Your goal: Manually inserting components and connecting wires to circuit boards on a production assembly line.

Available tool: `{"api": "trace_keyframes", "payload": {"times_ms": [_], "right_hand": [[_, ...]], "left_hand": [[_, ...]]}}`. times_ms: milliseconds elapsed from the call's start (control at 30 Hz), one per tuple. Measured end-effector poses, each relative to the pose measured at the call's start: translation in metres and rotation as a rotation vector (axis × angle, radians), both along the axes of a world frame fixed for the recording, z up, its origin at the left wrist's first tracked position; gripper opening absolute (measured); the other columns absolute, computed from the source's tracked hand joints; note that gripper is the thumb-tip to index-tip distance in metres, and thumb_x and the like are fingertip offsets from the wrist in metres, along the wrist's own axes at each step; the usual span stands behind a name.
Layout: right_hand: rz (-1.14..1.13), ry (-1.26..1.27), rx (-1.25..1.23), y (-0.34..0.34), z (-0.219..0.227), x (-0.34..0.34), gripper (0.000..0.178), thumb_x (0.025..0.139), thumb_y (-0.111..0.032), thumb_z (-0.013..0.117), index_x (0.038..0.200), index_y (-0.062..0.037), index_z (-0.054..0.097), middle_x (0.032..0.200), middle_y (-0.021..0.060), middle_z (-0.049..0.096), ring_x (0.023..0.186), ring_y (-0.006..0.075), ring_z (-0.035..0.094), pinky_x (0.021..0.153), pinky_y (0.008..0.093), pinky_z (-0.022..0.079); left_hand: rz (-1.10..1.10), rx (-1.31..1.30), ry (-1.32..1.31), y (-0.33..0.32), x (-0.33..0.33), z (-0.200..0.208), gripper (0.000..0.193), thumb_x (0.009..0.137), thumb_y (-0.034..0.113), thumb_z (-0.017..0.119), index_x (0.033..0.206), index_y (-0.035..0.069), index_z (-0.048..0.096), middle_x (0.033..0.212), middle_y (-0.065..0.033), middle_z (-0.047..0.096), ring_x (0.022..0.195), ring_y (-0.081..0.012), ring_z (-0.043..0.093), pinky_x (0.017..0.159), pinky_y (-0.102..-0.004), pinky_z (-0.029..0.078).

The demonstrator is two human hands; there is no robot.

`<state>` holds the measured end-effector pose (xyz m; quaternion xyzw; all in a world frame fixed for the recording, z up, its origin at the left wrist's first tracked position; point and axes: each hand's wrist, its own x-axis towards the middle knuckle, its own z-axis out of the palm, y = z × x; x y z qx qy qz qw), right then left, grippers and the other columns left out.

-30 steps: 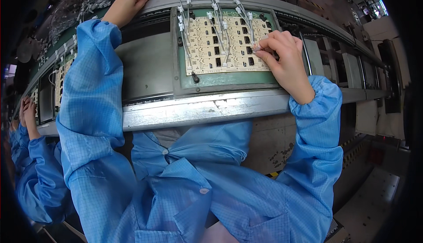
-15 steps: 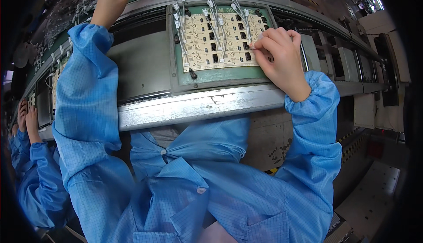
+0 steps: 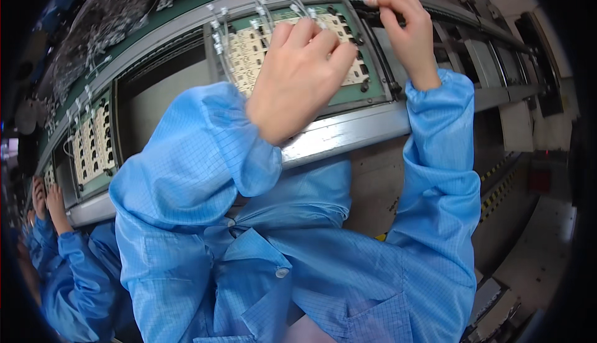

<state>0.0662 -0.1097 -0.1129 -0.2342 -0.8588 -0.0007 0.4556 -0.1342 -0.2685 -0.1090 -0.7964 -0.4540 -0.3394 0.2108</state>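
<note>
A cream circuit board panel (image 3: 246,50) with black components lies in a green carrier (image 3: 348,96) on the rail line in front of me. White-tipped cable leads (image 3: 261,8) stand up from it. My left hand (image 3: 298,72) is over the middle of the panel, fingers curled downward and closed. Its fingertips, and anything between them, are hidden behind the hand. To the right of the carrier, my right hand (image 3: 405,32) is raised over the far rail. Its thumb stands apart from the bent fingers, and nothing shows in it. Some fingertips have pale coverings.
A second loaded carrier (image 3: 93,144) sits further left on the line. Beyond it, a person's hands (image 3: 51,200) work at another board. Bundled cable leads (image 3: 124,23) lie along the far left side. The metal front rail (image 3: 348,130) runs between me and the boards.
My left hand has come from the far left cables onto the panel. My right hand has left the panel for the far right, its fingers opening. The carriers appear shifted left in view.
</note>
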Motion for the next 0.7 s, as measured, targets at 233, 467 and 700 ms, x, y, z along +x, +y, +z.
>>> {"api": "trace_keyframes", "payload": {"times_ms": [233,467,700], "right_hand": [[-0.060,0.033,-0.035,-0.029,-0.002,-0.006,0.016,0.088,-0.001,0.062,0.099,-0.0060,0.073,0.097,0.0074,0.069,0.093,0.0241,0.066,0.084,0.0356,0.050],[0.123,0.287,-0.052,-0.032,0.001,-0.007,0.010,0.083,-0.004,0.062,0.085,-0.0053,0.071,0.087,0.0080,0.066,0.090,0.0299,0.062,0.083,0.0414,0.044],[-0.032,0.147,-0.082,-0.036,0.006,-0.005,0.011,0.082,-0.003,0.060,0.083,-0.0044,0.070,0.086,0.0085,0.067,0.089,0.0301,0.062,0.083,0.0416,0.044]], "left_hand": [[0.047,-0.269,-0.068,-0.005,0.000,-0.017,0.011,0.081,0.014,0.073,0.091,0.012,0.069,0.090,-0.0040,0.065,0.091,-0.0269,0.058,0.083,-0.0418,0.040],[0.118,-0.280,-0.040,-0.008,0.009,-0.012,0.010,0.082,0.014,0.071,0.092,0.013,0.070,0.089,-0.0033,0.067,0.094,-0.0276,0.058,0.085,-0.0421,0.038],[0.045,-0.343,-0.119,0.002,0.012,-0.015,0.011,0.083,0.012,0.070,0.094,0.013,0.070,0.089,-0.0031,0.069,0.095,-0.0281,0.058,0.085,-0.0416,0.038]]}}
